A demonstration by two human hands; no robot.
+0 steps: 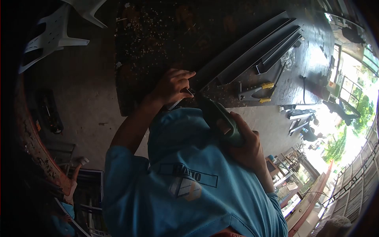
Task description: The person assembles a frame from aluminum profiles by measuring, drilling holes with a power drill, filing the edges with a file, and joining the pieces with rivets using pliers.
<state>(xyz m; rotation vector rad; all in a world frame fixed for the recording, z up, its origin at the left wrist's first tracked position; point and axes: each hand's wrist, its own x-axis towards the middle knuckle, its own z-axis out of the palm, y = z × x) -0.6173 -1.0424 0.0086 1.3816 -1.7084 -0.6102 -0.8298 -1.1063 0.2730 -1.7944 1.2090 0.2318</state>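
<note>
One view is all I have, the head camera looking down over a blue shirt at a dark, chip-strewn workbench (158, 35). My right hand (246, 148) is clenched around the grip of a green power drill (221, 118), whose nose points at the near end of the grey aluminium profiles (252, 51) lying diagonally across the bench. My left hand (171, 85) pinches something small and thin, perhaps a screw or the bit, right at the drill's tip (190, 92); I cannot tell which. That closeness worries me: if the tip skates on the smooth metal, I judge it could run into those fingertips. The profile looks unclamped, so it could twist or slide under pressure. Yellow-handled snips (256, 91) lie just beyond, near the profile ends, and could get knocked off.
</note>
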